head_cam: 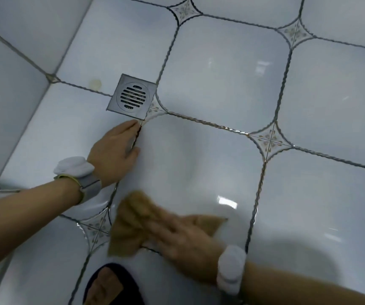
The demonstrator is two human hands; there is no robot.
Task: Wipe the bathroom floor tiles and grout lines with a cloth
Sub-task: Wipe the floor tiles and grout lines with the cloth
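Right hand (pixel 177 235) presses flat, fingers extended, on tan cloth (pixel 133 223) over the grout line (pixel 148 249) near the foot; motion blur, so grip detail uncertain. Left hand (pixel 113 150) braces open-palmed beside floor drain (pixel 132 96). Risk: bracing palm slipping on glossy, possibly wet tile.

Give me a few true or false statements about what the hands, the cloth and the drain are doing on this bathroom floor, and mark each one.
1. The right hand presses a crumpled tan cloth onto the glossy white floor tile. True.
2. The left hand holds a spray bottle. False: it rests flat on the tile, holding nothing.
3. The square grey metal floor drain is covered by the cloth. False: it lies uncovered, beyond the left hand's fingertips.
4. A yellowish stain sits on the tile left of the drain. True.
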